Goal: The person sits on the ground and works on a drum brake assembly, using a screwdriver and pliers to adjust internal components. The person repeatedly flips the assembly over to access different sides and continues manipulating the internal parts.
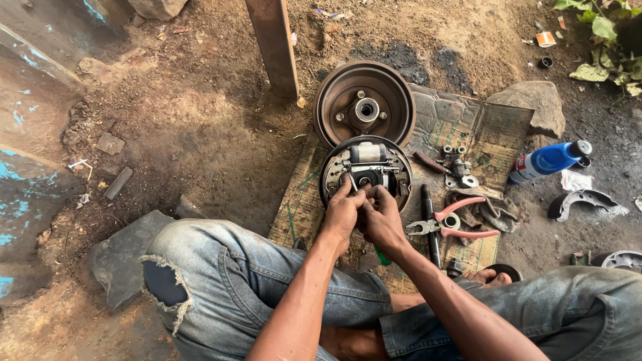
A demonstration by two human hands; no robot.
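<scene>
1. brake assembly point(366, 167), a round backing plate with shoes and springs, is lying on flattened cardboard point(468, 127) on the dirt ground, just below a rusty brake drum point(364, 100).
2. left hand point(342, 212) is pinching at its lower edge, grip closed on a small part too hidden to identify.
3. right hand point(382, 217) is touching the left, fingers curled together there.
4. red-handled pliers point(449, 224) are resting to the right, near a blue spray can point(548, 159).
</scene>
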